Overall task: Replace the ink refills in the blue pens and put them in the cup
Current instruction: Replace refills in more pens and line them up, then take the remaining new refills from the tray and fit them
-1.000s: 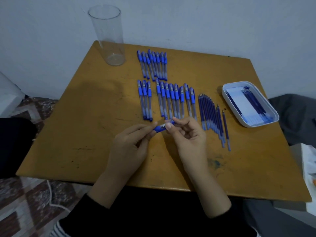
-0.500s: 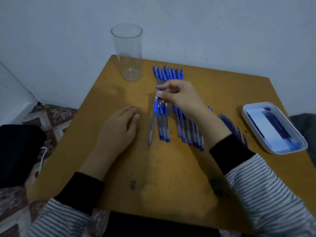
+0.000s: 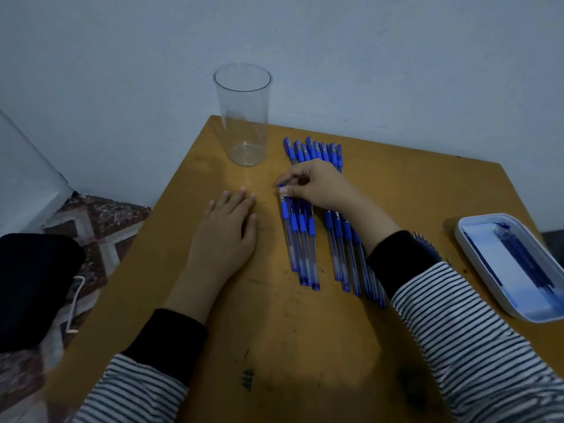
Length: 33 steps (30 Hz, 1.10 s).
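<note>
While pinching the far end of the blue pen at the left edge of the near row, lift it clear of its neighbours before turning it, so as not to roll the pens lying against it. Held there between the thumb and curled fingers of the right hand, barrel flat on the counter. Probably just being picked out for its refill swap, to judge by the empty cup.

Bring in the left hand to steady the barrel for unscrewing. Lies palm down just left of the row, fingers released and straight, grasping nothing.

Beyond the right hand, a second row of pens. Just left of that row, upright near the far corner, the clear cup, holding nothing. Near the right edge, a white tray with a bundle of dark blue refills inside on a pale sheet. More loose refills on the counter, mostly hidden behind the right sleeve.
</note>
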Each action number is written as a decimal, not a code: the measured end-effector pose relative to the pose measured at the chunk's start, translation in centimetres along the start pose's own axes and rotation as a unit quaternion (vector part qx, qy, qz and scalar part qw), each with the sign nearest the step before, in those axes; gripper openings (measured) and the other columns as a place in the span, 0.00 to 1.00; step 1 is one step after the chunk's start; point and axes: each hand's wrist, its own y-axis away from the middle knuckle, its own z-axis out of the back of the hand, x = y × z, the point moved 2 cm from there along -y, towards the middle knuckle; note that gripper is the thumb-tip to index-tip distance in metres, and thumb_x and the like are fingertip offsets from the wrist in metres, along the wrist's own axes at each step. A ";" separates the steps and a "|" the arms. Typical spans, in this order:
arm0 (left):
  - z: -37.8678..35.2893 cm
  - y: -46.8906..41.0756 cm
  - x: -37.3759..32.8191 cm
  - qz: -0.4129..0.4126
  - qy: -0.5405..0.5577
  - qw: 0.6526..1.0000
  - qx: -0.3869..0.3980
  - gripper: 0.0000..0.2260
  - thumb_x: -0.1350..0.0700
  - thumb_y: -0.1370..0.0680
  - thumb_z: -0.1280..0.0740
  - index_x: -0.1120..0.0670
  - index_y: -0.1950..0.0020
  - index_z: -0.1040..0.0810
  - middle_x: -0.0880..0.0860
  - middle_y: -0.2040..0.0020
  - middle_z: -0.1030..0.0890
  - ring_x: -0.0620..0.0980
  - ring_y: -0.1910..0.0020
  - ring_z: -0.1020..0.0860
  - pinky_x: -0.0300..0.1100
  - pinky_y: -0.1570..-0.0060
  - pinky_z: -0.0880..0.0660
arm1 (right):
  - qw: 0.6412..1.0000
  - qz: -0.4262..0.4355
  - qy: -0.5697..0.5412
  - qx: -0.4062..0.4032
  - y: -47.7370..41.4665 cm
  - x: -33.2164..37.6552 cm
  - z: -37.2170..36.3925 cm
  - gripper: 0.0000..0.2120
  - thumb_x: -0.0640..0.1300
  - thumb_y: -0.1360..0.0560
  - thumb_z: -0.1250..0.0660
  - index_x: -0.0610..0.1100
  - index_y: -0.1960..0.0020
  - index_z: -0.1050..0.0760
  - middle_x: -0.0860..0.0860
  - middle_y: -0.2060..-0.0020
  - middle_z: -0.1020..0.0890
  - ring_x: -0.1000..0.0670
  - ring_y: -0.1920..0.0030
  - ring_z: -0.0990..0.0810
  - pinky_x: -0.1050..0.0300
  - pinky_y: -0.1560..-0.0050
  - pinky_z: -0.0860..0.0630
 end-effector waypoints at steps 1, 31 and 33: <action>0.0 0.0 0.0 0.001 0.003 1.000 -0.001 0.22 0.49 0.15 0.43 0.50 0.21 0.35 0.50 0.20 0.37 0.51 0.19 0.43 0.46 0.22 0.51 | 1.000 0.001 0.001 0.002 0.0 0.0 0.1 0.10 0.45 0.25 0.27 0.47 0.44 0.17 0.55 0.55 0.15 0.62 0.53 0.20 0.69 0.50 0.26; 0.2 0.1 -0.3 0.006 0.017 1.000 0.007 0.22 0.50 0.15 0.43 0.51 0.20 0.35 0.50 0.19 0.38 0.51 0.19 0.45 0.46 0.22 0.51 | 0.998 0.021 0.063 -0.007 1.6 -0.2 -0.4 0.14 0.45 0.23 0.29 0.46 0.38 0.19 0.51 0.43 0.17 0.55 0.42 0.22 0.62 0.39 0.26; 0.2 0.0 -0.4 0.012 0.018 1.000 0.011 0.22 0.50 0.15 0.43 0.51 0.20 0.36 0.50 0.19 0.39 0.51 0.19 0.45 0.46 0.22 0.52 | 0.999 0.021 0.030 -0.037 2.2 -0.6 0.1 0.13 0.43 0.22 0.31 0.46 0.38 0.19 0.55 0.46 0.18 0.59 0.47 0.23 0.76 0.48 0.30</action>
